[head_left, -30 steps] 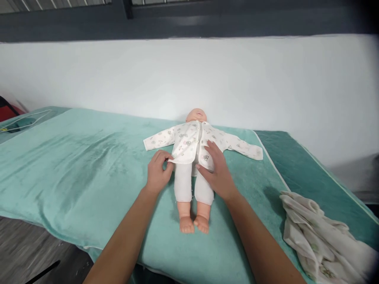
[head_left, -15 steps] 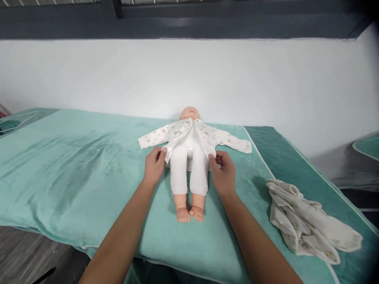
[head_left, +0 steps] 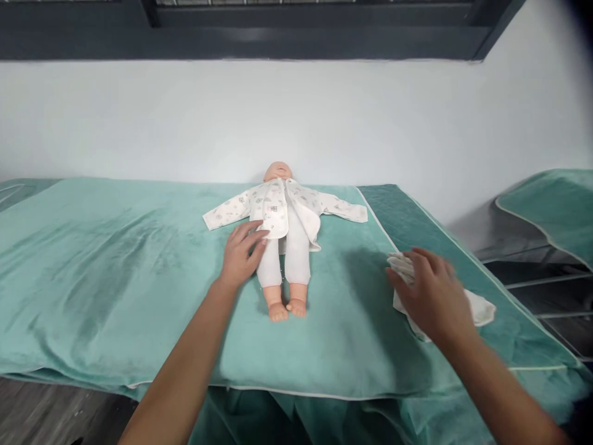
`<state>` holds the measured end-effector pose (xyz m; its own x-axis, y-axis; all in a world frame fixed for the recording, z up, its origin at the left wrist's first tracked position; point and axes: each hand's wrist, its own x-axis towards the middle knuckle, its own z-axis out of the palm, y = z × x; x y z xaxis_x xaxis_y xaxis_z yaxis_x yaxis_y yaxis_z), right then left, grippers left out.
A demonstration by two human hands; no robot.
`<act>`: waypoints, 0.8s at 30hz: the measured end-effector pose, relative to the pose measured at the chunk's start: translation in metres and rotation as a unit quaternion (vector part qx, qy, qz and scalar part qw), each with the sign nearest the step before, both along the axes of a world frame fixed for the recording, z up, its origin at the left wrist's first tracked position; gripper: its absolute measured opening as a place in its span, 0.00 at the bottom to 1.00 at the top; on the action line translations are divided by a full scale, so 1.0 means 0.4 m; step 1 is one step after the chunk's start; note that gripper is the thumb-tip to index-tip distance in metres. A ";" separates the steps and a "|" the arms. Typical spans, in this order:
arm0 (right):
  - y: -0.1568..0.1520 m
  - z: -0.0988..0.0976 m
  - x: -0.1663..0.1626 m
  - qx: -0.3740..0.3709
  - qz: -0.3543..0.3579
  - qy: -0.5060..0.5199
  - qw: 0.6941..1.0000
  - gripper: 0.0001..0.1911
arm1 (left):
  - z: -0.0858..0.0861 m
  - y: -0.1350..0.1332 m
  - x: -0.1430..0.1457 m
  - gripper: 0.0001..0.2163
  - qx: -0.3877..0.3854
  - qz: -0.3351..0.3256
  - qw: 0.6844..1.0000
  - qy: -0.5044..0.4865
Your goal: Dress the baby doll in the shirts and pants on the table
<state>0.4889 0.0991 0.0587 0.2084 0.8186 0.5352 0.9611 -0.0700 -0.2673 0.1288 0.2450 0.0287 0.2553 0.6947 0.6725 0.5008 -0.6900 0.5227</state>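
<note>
A baby doll (head_left: 278, 171) lies on its back on a green-covered bed, its feet toward me. It wears white trousers (head_left: 297, 262) and a white printed jacket (head_left: 273, 213) with the front unfastened and both sleeves spread sideways. My left hand (head_left: 243, 250) is open beside the doll's hip, its fingertips at the jacket's lower left edge. Over to the right, my right hand (head_left: 433, 293) reaches over a crumpled white cloth garment (head_left: 479, 308). Its thumb and fingers are apart, slightly blurred, and they hide much of that cloth.
The green bed cover (head_left: 115, 278) has soft wrinkles and a pale piped edge. A white wall (head_left: 278, 117) stands behind the doll's head, with a dark frame beam (head_left: 301, 43) across the top. Another green surface (head_left: 551, 204) and dark rails lie at the right.
Both hands have let go of the jacket's front edges. My right hand has moved right to the crumpled cloth. The left jacket panel now lies flatter over the doll. The view has shifted right.
</note>
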 end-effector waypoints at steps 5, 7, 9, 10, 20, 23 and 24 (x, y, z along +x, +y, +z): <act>0.022 0.058 0.113 -0.194 -0.130 0.058 0.971 0.18 | 0.010 -0.084 0.013 0.12 -0.035 0.021 0.999 -0.026; 0.044 0.107 0.071 -0.245 -0.072 0.068 0.964 0.14 | 0.031 -0.135 0.019 0.12 -0.070 0.005 0.997 -0.019; 0.062 0.168 -0.015 -0.259 0.053 0.101 0.959 0.13 | 0.074 -0.184 0.027 0.13 -0.134 -0.025 0.990 -0.029; 0.069 0.201 -0.068 -0.256 0.076 0.133 0.955 0.14 | 0.105 -0.206 0.031 0.14 -0.174 -0.050 0.982 -0.046; 0.084 0.437 -0.437 -0.104 0.403 0.417 0.808 0.15 | 0.402 -0.266 -0.014 0.14 -0.203 -0.140 0.957 -0.151; 0.095 0.467 -0.448 -0.152 0.417 0.414 0.795 0.15 | 0.427 -0.252 -0.055 0.11 -0.198 -0.120 0.956 -0.178; 0.098 0.474 -0.451 -0.178 0.427 0.424 0.778 0.15 | 0.435 -0.248 -0.064 0.12 -0.190 -0.124 0.954 -0.195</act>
